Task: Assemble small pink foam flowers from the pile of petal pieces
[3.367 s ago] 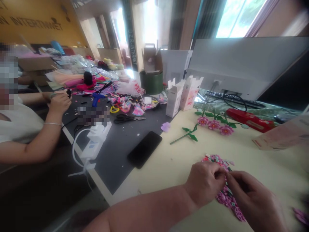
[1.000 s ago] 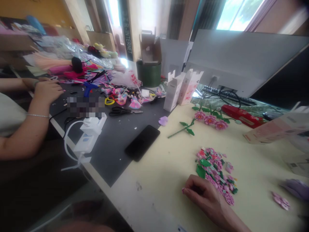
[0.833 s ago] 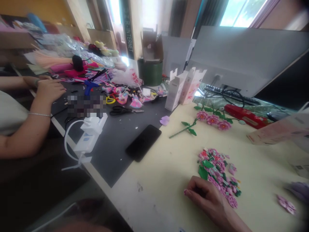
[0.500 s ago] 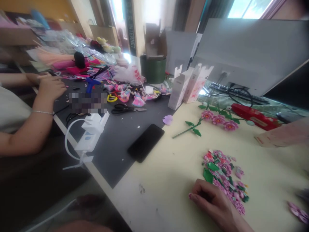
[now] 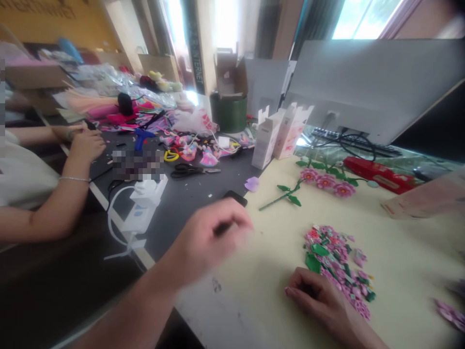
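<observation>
My left hand (image 5: 218, 237) is raised over the table, blurred by motion, its fingers curled and partly covering a black phone (image 5: 236, 198). My right hand (image 5: 312, 293) rests on the cream tabletop (image 5: 269, 252) with curled fingers, beside a pile of pink and green small pieces (image 5: 336, 259). A small pinkish bit shows at its fingertips, too small to identify. Behind the pile lies a green stem (image 5: 279, 198) with pink block flowers (image 5: 326, 181).
Two open small boxes (image 5: 265, 143) stand by a large monitor (image 5: 356, 87). Scissors (image 5: 194, 169), a blue glue gun (image 5: 141, 139) and a white power strip (image 5: 140, 213) lie left. Another person's arm (image 5: 76, 174) rests on the left edge. A red object (image 5: 378, 174) lies at right.
My left hand has come up from the bottom edge to above the table, in front of the phone. My right hand stays almost in place. The view has shifted slightly.
</observation>
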{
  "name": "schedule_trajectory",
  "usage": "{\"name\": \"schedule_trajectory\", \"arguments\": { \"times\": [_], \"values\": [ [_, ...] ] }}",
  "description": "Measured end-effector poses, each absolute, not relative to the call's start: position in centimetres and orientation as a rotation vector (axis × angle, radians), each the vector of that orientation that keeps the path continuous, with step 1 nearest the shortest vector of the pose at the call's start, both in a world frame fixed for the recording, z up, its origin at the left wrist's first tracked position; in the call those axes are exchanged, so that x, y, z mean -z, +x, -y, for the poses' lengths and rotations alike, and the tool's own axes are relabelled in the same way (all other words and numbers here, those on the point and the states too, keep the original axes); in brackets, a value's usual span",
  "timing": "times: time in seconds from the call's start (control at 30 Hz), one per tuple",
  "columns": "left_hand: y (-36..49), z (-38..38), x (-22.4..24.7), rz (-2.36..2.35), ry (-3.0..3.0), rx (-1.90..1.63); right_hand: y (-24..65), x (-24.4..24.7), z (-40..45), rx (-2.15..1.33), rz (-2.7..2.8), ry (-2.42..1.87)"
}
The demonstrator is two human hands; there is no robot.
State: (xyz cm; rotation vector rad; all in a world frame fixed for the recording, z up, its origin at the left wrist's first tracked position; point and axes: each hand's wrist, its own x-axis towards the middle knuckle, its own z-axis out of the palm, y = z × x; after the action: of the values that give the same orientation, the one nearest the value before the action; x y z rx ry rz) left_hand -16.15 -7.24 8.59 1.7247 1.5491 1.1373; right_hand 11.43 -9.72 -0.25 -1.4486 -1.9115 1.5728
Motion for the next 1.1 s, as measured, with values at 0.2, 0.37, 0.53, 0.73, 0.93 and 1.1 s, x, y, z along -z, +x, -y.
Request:
{"name": "schedule_trajectory", "arguments": {
  "times": [0.2,0.37,0.53,0.73,0.93,1.1],
  "values": [
    [-17.8,2.4,-4.4,-2.042,1.877,-0.672,11.4,0.2,9.6,-1.48,1.973,-1.392],
    [-16.9,2.2,-2.0,-2.104,1.923,-0.333,11.2,-0.2,9.7,-1.441,1.984,-1.392],
    [-15.9,2.1,-1.8,-2.189,1.934,-0.269,11.2,-0.5,9.8,-1.421,1.972,-1.366],
    [-15.3,2.1,-1.3,-2.26,1.969,-0.282,11.2,-0.4,9.8,-1.424,1.987,-1.35],
    [-15.0,2.1,-1.1,-2.291,1.966,-0.324,11.1,-0.4,9.8,-1.404,1.987,-1.354],
    [-15.3,2.1,-1.0,-2.26,1.967,-0.365,11.1,-0.6,9.8,-1.399,2.001,-1.359]
  ]
}}
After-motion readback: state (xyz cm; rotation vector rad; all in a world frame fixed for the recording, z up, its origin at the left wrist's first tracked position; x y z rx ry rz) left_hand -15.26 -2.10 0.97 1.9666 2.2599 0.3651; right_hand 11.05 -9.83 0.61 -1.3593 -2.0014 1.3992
